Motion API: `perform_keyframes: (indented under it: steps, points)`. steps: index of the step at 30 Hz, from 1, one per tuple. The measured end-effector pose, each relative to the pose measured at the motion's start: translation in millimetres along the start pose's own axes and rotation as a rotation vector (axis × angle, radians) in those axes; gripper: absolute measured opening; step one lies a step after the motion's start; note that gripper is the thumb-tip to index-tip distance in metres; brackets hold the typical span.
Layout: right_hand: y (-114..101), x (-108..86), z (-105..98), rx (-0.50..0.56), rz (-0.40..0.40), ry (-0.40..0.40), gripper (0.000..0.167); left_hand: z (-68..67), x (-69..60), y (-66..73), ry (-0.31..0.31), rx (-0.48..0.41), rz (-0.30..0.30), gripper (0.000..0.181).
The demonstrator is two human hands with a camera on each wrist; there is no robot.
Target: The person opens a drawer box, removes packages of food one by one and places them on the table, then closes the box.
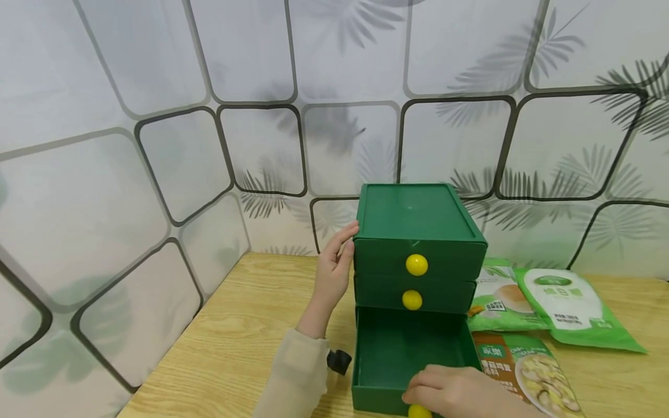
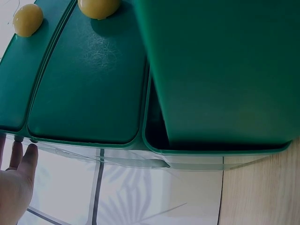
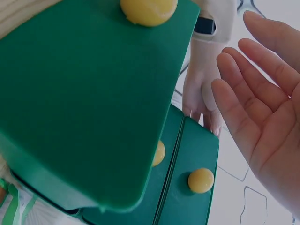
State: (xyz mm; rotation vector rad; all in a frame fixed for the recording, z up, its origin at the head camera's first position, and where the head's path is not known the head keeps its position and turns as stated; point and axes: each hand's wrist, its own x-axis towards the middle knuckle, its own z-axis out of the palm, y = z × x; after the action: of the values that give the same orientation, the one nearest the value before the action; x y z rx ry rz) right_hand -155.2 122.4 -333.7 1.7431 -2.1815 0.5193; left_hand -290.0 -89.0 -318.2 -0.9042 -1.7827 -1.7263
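Observation:
A green drawer cabinet stands on the table, with yellow round knobs on its drawers. Its two upper drawers are pushed in. The bottom drawer is pulled out, and its bare green floor shows. My left hand rests its fingers against the cabinet's upper left side; the left wrist view shows this hand at the edge. In the head view my right hand is over the bottom drawer's front, by its yellow knob. The right wrist view shows that hand with loosely extended fingers, off the knob.
To the cabinet's right lie a green-and-white bag, another green-and-white packet and a brown-and-green food packet. A patterned cloth hangs behind the wooden table. A black device sits at my left wrist.

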Motion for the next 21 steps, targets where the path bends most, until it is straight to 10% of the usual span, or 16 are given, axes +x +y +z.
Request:
perform_keyframes:
  steps: [13, 21]
  points:
    - [-4.1, 2.5, 17.9, 0.120, 0.078, -0.220, 0.019, 2.8, 0.3, 28.8, -0.005, 0.008, -0.058, 0.029]
    - [-2.2, 0.5, 24.5, 0.181, 0.148, -0.272, 0.021, 1.4, 0.3, 14.3, -0.003, 0.008, -0.039, 0.030]
